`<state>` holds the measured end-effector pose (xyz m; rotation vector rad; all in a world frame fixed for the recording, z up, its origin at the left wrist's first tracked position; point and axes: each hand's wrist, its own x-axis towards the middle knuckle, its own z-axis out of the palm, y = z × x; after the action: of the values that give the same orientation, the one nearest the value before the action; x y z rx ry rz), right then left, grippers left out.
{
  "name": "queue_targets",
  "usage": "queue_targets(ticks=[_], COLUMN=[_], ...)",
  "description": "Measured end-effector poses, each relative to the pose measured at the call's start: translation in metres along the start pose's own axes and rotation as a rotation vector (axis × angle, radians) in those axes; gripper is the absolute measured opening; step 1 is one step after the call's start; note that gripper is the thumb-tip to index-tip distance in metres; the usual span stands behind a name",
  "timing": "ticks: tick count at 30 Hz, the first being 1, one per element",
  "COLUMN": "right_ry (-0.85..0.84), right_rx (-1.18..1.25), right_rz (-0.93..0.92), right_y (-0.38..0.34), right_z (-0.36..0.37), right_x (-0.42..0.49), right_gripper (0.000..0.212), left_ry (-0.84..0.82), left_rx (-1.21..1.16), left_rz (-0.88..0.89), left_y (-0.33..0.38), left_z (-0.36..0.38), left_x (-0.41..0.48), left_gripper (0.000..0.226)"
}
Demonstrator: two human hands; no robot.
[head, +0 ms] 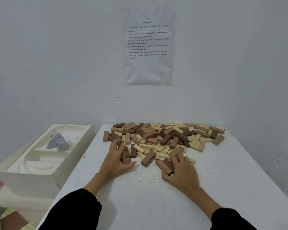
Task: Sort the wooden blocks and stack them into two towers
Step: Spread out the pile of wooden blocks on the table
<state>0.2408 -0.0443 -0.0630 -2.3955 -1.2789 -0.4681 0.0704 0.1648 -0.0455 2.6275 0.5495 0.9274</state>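
A heap of wooden blocks (165, 136), dark brown, mid brown and pale, lies scattered across the far half of the white table (156, 196). My left hand (114, 161) curls its fingers round a few dark brown blocks (126, 157) at the heap's near left edge. My right hand (183, 173) grips two or three brown blocks (165, 166) at the heap's near edge, thumb under them. One brown block (148, 158) lies between the two hands.
A white foam box (23, 173) with a small grey device (57, 141) in it stands left of the table. A printed sheet (148, 45) hangs on the wall behind. The table's right edge runs diagonally at the right.
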Motion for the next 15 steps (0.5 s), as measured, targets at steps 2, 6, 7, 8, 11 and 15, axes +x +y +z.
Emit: queue_targets(ticks=[2,6,7,8,11,15], right_ry=[0.070,0.185,0.193,0.191,0.124,-0.046], right_rx=[0.014,0.025,0.040,0.052,0.103,0.327], right_rz=[0.006,0.079,0.105,0.134,0.281,0.457], right_y=[0.001,0.005,0.008,0.010,0.013,0.009], right_z=[-0.002,-0.008,-0.009,-0.009,-0.013,-0.010], right_x=[0.001,0.023,0.035,0.048,0.094,0.141], right_gripper=[0.054,0.054,0.056,0.056,0.054,0.056], left_ry=[0.019,0.028,0.025,0.023,0.052,0.098], left_rx=[-0.036,-0.100,-0.097,-0.089,-0.111,-0.258], left_rz=[-0.001,0.019,0.014,0.011,-0.062,-0.277], left_y=[0.003,0.011,0.013,0.015,0.020,0.028], left_z=[-0.001,0.000,0.001,0.004,0.019,0.047], left_x=[0.011,0.048,0.059,0.071,0.102,0.129], left_gripper=[0.056,0.054,0.053,0.054,0.055,0.046])
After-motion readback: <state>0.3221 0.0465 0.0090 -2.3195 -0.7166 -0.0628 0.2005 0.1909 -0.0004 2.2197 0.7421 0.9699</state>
